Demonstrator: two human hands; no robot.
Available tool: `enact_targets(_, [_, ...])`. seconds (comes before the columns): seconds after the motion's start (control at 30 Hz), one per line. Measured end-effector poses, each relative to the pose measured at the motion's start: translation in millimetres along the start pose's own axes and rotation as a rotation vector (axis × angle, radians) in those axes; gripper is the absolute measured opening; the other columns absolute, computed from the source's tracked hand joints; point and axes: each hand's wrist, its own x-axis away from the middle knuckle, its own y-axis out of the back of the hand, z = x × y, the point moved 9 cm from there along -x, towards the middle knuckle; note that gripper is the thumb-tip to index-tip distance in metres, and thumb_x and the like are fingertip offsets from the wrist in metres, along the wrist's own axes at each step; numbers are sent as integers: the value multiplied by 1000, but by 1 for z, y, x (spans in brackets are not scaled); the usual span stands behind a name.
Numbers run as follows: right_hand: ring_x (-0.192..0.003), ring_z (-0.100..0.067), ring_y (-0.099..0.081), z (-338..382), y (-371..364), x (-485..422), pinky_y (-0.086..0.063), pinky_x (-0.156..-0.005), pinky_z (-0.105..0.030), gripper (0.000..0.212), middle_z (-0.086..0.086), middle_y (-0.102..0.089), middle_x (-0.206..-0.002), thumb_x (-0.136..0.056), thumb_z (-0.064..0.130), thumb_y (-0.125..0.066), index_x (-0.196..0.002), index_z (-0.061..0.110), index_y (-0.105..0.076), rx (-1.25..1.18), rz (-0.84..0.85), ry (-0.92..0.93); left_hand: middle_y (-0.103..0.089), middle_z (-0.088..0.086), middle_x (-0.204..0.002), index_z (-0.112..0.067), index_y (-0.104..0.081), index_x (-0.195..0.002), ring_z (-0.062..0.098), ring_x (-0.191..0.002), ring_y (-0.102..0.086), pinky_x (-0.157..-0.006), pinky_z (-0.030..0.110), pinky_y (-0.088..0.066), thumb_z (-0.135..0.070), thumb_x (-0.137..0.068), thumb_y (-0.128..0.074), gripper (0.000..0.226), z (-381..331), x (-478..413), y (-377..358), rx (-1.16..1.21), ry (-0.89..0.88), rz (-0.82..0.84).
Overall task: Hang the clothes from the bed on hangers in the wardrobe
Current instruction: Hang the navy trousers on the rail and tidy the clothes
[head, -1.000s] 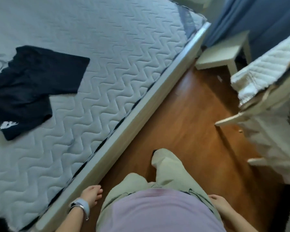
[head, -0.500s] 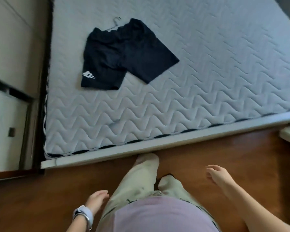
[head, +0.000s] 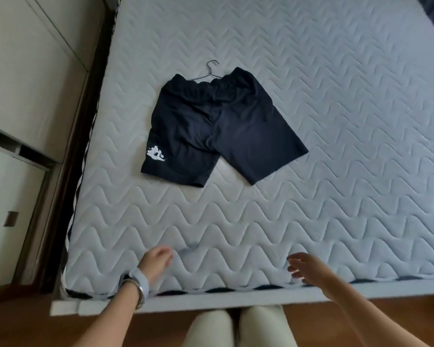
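Dark shorts point(head: 211, 131) with a white emblem on one leg lie flat on the quilted bed point(head: 348, 184), toward its left side. The hook of a wire hanger point(head: 212, 68) pokes out past the waistband. A person stands at the near edge with both hands over the mattress border, well short of the garment. The left hand point(head: 156, 261), a watch point(head: 138, 283) on its wrist, is loosely curled and empty. The right hand point(head: 308, 270) has its fingers spread, holding nothing. Pale wardrobe doors point(head: 23, 71) stand at left.
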Motion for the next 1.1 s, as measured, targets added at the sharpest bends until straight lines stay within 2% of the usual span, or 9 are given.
enact_targets(0.1, [-62, -14, -53, 74, 35, -47, -40, -40, -4, 27, -16, -60, -91, -93, 2, -45, -115, -7, -58, 77, -75, 85, -62, 11, -96, -13, -62, -90, 29, -98, -59, -80, 29, -41, -13, -94, -47, 15, -83, -58, -6, -60, -134, 10])
enact_targets(0.17, [-79, -24, -61, 129, 52, -87, -51, -66, -17, 27, -15, -65, -99, -92, 5, -46, -113, -1, -62, 147, -114, 145, -62, 11, -111, -7, -60, -112, 26, -109, -57, -90, 29, -40, -16, -93, -49, 24, -140, -96, -10, -114, -219, -26])
enact_targets(0.27, [-110, -33, -57, 220, 65, -144, -45, -95, -38, 28, -14, -62, -120, -92, 5, -43, -110, -1, -63, 359, -159, 271, -59, 10, -128, -7, -54, -125, 24, -120, -54, -98, 27, -38, -15, -92, -49, 34, -220, -161, -21, -191, -350, -114])
enact_targets(0.5, [-114, -27, -55, 391, 85, -267, -46, -97, -37, 31, -11, -63, -120, -92, 13, -40, -113, 5, -62, 370, -300, 478, -17, 4, -157, -12, -19, -147, 20, -146, -12, -117, 34, -15, -33, -97, -36, 56, -334, -329, -76, -654, -518, -134])
enact_targets(0.6, [-119, -24, -49, 455, 96, -315, -41, -102, -37, 32, -7, -58, -125, -92, 15, -42, -120, 11, -60, 385, -377, 625, -6, 2, -159, -12, -9, -148, 18, -147, -2, -119, 39, -5, -44, -98, -19, 61, -341, -382, -88, -911, -543, -290])
enact_targets(0.7, [-121, -27, -47, 520, 106, -356, -37, -105, -38, 31, -10, -57, -126, -91, 16, -45, -118, 9, -60, 435, -465, 759, -42, 11, -146, -9, -36, -139, 24, -137, -34, -109, 46, -20, -49, -95, -4, 68, -335, -398, -100, -981, -653, -386])
enact_targets(0.8, [-121, -34, -45, 584, 112, -385, -38, -102, -41, 33, -16, -55, -126, -89, 18, -45, -117, 6, -58, 508, -566, 888, -46, 13, -143, -12, -36, -137, 23, -134, -29, -105, 46, -21, -48, -94, -5, 64, -329, -406, -100, -996, -703, -424])
enact_targets(0.97, [-138, -29, -24, 651, 94, -428, -20, -114, -39, 48, -14, -34, -146, -93, 14, -38, -140, 5, -30, 677, -529, 807, -41, 11, -145, -13, -34, -138, 22, -136, -26, -108, 45, -17, -45, -93, -10, 60, -331, -404, -98, -995, -745, -482])
enact_targets(1.1, [-125, -33, -41, 656, 87, -451, -24, -109, -43, 48, -16, -50, -130, -89, 9, -39, -136, 5, -30, 738, -498, 642, -41, 10, -146, -14, -34, -138, 22, -137, -27, -107, 46, -21, -43, -88, -32, 57, -333, -401, -98, -987, -798, -517])
